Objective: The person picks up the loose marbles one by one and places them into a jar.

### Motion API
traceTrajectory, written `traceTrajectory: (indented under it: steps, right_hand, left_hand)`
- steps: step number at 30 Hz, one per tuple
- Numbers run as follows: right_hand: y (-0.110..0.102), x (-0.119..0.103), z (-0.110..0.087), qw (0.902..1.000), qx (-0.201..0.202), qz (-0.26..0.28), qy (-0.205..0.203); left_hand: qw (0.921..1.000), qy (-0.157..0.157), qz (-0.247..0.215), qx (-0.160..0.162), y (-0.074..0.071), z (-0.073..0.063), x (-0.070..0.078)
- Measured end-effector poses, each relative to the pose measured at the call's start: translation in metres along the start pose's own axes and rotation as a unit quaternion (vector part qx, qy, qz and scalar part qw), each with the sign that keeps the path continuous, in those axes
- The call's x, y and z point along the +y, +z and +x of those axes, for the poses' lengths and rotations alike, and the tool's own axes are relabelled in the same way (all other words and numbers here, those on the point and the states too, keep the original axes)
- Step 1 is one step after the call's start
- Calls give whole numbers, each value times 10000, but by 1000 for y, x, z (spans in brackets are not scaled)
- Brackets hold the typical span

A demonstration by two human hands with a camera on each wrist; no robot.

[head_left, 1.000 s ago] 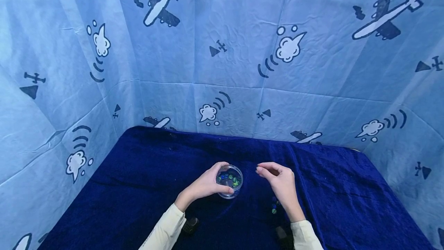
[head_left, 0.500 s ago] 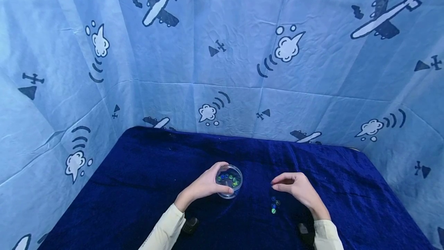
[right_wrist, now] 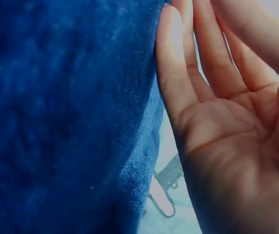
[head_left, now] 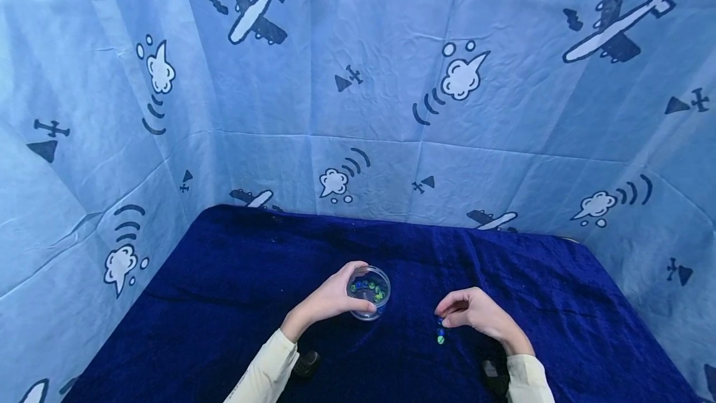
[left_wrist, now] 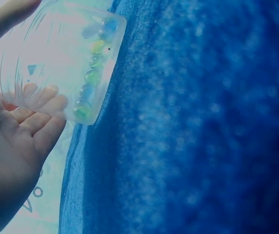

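Observation:
My left hand [head_left: 331,294] holds a clear plastic jar [head_left: 370,316] around its side, with the thumb along the near rim. Several green and blue glass marbles [head_left: 376,291] lie in the jar's bottom; the left wrist view shows them along the base of the jar [left_wrist: 56,58]. To the right, my right hand [head_left: 475,314] is down at a short row of marbles on the cloth, thumb and index finger pinched at a blue marble [head_left: 440,322]. A green marble [head_left: 441,340] sits at the near end. The right wrist view hides the fingertips' contact.
Dark blue velvet cloth [head_left: 268,254] covers the table. Pale blue curtains [head_left: 380,111] printed with planes stand behind and at the sides. Dark wrist devices [head_left: 306,364] hang beneath both forearms.
My right hand has moved right and toward me, away from beside the jar, down to the loose marbles. The left hand and jar have stayed in place.

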State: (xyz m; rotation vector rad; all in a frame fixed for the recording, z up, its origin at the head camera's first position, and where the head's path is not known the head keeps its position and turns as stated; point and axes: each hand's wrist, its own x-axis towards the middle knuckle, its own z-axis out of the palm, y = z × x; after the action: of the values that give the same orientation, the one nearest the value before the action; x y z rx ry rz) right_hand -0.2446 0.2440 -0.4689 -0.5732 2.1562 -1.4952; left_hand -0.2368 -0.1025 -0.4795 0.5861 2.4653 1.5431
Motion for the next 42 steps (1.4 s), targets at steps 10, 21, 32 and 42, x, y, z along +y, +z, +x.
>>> traceTrajectory:
  steps: [10, 21, 32, 42]
  right_hand:
    - [6, -2, 6, 9973, 108, -688, -221]
    - [8, -5, 6, 9949, 572, -811, -205]
    - [12, -19, 8, 9748, 1662, -1484, -94]
    - [34, -47, 18, 9642, 2354, -1174, -347]
  left_hand:
    - [10000, 3, -43, 0, -1, 0, -1]
    - [10000, -41, 0, -67, 0, -1, -2]
    - [10000, 12, -17, -60, 0, 1, -2]
    - [10000, -59, -24, -71, -1, 0, 0]
